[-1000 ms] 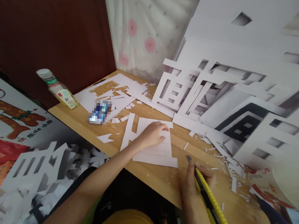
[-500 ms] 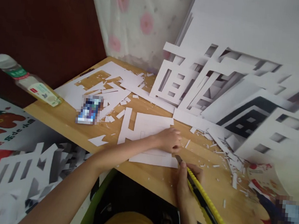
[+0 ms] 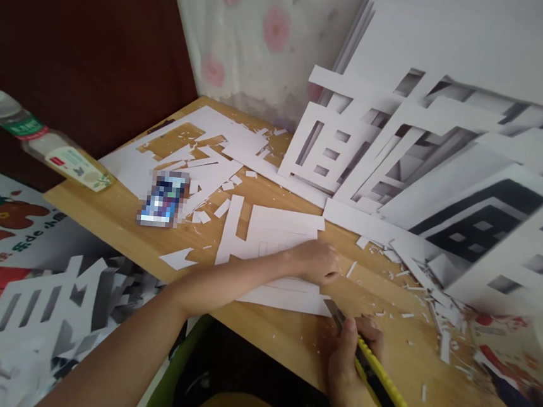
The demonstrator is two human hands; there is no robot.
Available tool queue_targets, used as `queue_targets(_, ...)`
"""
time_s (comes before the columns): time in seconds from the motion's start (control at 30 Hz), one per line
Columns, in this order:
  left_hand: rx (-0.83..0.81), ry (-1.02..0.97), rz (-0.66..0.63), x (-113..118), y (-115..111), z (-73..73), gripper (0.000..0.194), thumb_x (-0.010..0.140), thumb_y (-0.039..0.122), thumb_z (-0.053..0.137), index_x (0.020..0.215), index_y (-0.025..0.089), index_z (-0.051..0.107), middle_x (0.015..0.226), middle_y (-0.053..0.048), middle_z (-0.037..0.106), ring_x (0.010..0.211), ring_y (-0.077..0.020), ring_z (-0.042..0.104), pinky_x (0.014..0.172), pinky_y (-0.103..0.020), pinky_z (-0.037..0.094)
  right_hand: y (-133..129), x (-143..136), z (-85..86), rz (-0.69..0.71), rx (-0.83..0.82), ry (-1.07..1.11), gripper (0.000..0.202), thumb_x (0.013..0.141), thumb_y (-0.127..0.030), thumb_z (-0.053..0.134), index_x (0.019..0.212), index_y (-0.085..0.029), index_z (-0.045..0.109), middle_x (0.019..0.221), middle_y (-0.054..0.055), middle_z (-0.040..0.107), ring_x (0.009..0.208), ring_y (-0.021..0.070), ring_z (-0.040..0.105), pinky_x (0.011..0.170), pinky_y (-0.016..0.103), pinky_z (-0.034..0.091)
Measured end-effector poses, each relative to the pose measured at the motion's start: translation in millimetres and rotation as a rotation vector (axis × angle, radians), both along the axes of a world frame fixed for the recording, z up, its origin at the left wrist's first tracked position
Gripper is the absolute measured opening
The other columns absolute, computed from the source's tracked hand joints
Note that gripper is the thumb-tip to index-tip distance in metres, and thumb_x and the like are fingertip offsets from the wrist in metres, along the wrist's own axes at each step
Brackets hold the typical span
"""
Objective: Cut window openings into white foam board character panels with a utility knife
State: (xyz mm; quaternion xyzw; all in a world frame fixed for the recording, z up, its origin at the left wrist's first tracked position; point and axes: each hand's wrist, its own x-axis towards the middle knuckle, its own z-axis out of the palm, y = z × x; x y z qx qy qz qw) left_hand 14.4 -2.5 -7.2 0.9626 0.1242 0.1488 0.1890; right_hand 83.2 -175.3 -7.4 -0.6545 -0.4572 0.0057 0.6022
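A white sheet (image 3: 287, 297) with cut edges and faint drawn lines lies on the wooden table. My left hand (image 3: 319, 261) is curled closed over its right edge, with the forearm across the sheet. The curled fingers hide whatever may be in them. Close by on the right, my right hand (image 3: 351, 350) grips a yellow utility knife (image 3: 386, 388). Its blade is out, the tip beside the sheet's near right corner; whether they touch I cannot tell.
White cut-out characters (image 3: 321, 148) lean at the back right, with paper scraps (image 3: 438, 300) along their foot. A blurred-out phone (image 3: 163, 199) and more cut sheets (image 3: 127, 165) lie left. A clear bottle (image 3: 73, 159) stands near the left edge. Cut-outs (image 3: 29, 309) are piled below.
The view has shifted slightly, so the sheet and both hands appear a little farther right and lower. The knife's tip sits nearer the sheet's near right corner.
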Motion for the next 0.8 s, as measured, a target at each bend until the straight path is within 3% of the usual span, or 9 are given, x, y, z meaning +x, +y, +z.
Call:
queue_targets(0.13, 0.045, 0.071, -0.001, -0.1, -0.1, 2.9, 0.033, 0.089, 0.021, 0.053, 0.063, 0.018, 0.072, 0.072, -0.009, 0.072, 0.072, -0.0192, 0.060, 0.065, -0.032, 0.041, -1.3, -4.1, 0.5, -0.064, -0.024, 0.006, 0.039, 0.087, -0.056, 0.062, 0.069, -0.024, 0.049, 0.054, -0.005, 0.048, 0.057, 0.0151, 0.045, 0.082, 0.044, 0.046)
queue_targets(0.47, 0.038, 0.108, 0.059, -1.5, 2.4, 2.7, 0.037, 0.090, 0.027, 0.053, 0.059, 0.017, 0.069, 0.069, -0.007, 0.071, 0.067, -0.0158, 0.060, 0.059, -0.028, 0.037, -8.5, 2.6, -7.5, 0.059, 0.015, -0.067, 0.037, 0.095, -0.045, 0.056, 0.065, -0.023, 0.053, 0.056, -0.005, 0.046, 0.060, 0.0147, 0.042, 0.076, 0.037, 0.041)
queue_targets(0.63, 0.070, 0.137, 0.065, -2.3, 0.5, 5.0, 0.034, 0.090, 0.026, 0.053, 0.064, 0.015, 0.072, 0.072, -0.010, 0.072, 0.070, -0.0188, 0.061, 0.062, -0.031, 0.040, -9.8, -3.3, -1.2, 0.040, -0.122, -0.109, 0.020, 0.093, -0.037, 0.062, 0.079, -0.022, 0.059, 0.066, -0.003, 0.057, 0.065, 0.0158, 0.051, 0.072, 0.034, 0.044)
queue_targets(0.8, 0.080, 0.116, 0.063, -3.1, -0.4, 4.6, 0.035, 0.091, 0.024, 0.051, 0.066, 0.014, 0.073, 0.071, -0.011, 0.071, 0.072, -0.0198, 0.062, 0.064, -0.031, 0.040, -2.0, -2.9, 3.9, 0.040, -0.236, -0.168, 0.021, 0.092, -0.040, 0.062, 0.081, -0.023, 0.064, 0.071, 0.000, 0.067, 0.068, 0.0179, 0.060, 0.077, 0.038, 0.048)
